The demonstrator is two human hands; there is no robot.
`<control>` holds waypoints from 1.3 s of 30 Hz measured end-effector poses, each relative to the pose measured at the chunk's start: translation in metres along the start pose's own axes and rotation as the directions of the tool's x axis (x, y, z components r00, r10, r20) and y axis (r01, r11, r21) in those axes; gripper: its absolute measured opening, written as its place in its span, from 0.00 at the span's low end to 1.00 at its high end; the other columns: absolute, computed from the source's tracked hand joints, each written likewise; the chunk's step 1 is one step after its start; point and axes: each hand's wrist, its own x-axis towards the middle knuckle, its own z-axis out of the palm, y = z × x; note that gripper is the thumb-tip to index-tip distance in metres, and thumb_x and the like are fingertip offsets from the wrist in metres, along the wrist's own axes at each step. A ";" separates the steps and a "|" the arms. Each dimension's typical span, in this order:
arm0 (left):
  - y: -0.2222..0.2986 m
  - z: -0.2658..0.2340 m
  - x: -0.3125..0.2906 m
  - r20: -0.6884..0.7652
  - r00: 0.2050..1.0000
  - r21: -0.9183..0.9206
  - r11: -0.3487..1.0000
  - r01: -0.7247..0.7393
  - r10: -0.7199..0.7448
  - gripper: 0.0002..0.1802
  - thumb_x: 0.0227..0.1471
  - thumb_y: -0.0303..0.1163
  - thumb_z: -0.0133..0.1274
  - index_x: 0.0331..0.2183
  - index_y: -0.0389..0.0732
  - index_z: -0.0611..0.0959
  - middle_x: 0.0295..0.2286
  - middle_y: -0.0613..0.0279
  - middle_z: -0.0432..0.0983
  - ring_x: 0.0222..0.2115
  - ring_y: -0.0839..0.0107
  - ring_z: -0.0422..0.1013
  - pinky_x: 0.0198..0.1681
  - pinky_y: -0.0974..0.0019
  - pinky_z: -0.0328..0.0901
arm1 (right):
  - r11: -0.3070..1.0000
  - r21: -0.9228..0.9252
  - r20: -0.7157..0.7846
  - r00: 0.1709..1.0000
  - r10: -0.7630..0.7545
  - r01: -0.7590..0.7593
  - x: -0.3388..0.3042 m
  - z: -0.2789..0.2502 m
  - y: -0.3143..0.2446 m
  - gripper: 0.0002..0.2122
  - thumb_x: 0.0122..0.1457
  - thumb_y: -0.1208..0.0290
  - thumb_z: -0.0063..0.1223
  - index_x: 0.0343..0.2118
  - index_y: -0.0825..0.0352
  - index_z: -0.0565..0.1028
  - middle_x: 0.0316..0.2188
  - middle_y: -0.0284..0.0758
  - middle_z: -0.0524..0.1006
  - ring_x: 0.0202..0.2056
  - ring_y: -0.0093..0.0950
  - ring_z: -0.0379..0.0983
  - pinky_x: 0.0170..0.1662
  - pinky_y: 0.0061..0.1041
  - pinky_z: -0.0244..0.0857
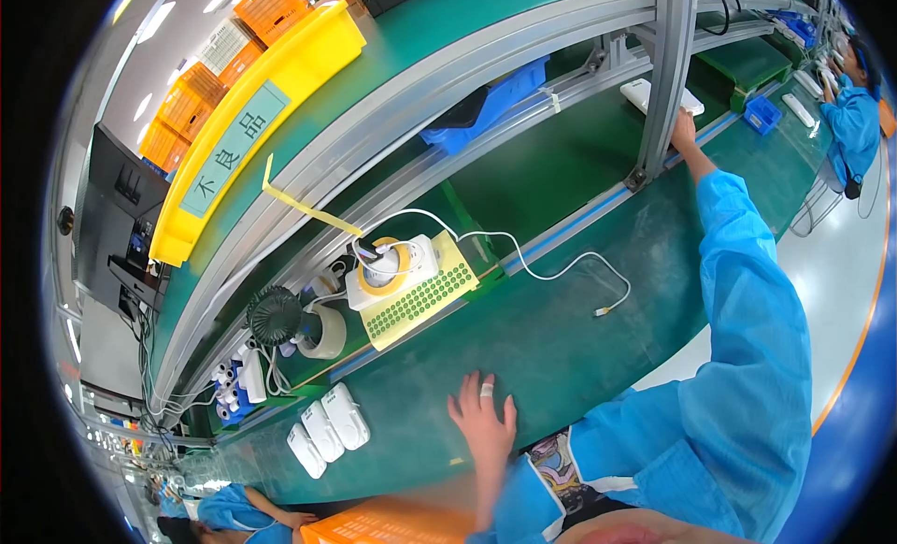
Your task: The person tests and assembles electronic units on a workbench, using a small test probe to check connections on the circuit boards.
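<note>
My left hand (pixel 486 418) rests on the green tabletop (pixel 561 348) with its fingers spread and nothing in them; a ring or band circles one finger. My right arm stretches far out to the right, past an upright aluminium post (pixel 668 67). Beyond the post my right hand (pixel 685 131) grips the near end of a white, flat plastic device (pixel 638 94). The post covers the middle of that device and part of the fingers. To the left of my left hand, three similar white devices (pixel 322 432) lie side by side.
A white cable (pixel 561 275) runs from a white power strip (pixel 420 259) across the table. Nearby are a green-dotted sticker sheet (pixel 425 296), a tape roll (pixel 324 334) and a small fan (pixel 274 315). A yellow bin (pixel 262 123) stands above; an orange crate (pixel 392 523) sits below. Co-workers sit at both sides.
</note>
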 end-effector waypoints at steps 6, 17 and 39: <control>-0.003 0.001 -0.001 0.020 1.000 0.027 0.999 0.023 -0.024 0.28 0.57 0.38 0.59 0.57 0.42 0.75 0.60 0.49 0.67 0.64 0.50 0.61 0.67 0.31 0.47 | 0.953 0.302 -0.068 0.996 0.063 -0.040 -0.032 -0.029 -0.027 0.29 0.54 0.61 0.65 0.60 0.58 0.73 0.35 0.51 0.83 0.37 0.52 0.81 0.46 0.48 0.74; -0.009 0.004 0.000 0.016 1.000 0.016 1.000 -0.002 0.002 0.29 0.56 0.38 0.59 0.58 0.41 0.75 0.62 0.51 0.66 0.65 0.51 0.59 0.68 0.32 0.44 | 0.836 0.533 0.045 0.991 0.124 -0.129 -0.219 -0.208 -0.014 0.33 0.53 0.67 0.70 0.63 0.60 0.72 0.57 0.42 0.78 0.57 0.38 0.76 0.59 0.35 0.68; -0.019 0.010 -0.010 -0.078 0.995 -0.147 0.988 0.056 -0.068 0.48 0.50 0.57 0.63 0.65 0.43 0.69 0.68 0.39 0.49 0.70 0.35 0.44 0.66 0.21 0.34 | 0.473 0.832 0.220 0.609 -0.762 0.291 -0.326 -0.282 -0.263 0.38 0.50 0.69 0.65 0.68 0.57 0.67 0.70 0.48 0.59 0.69 0.51 0.56 0.67 0.53 0.53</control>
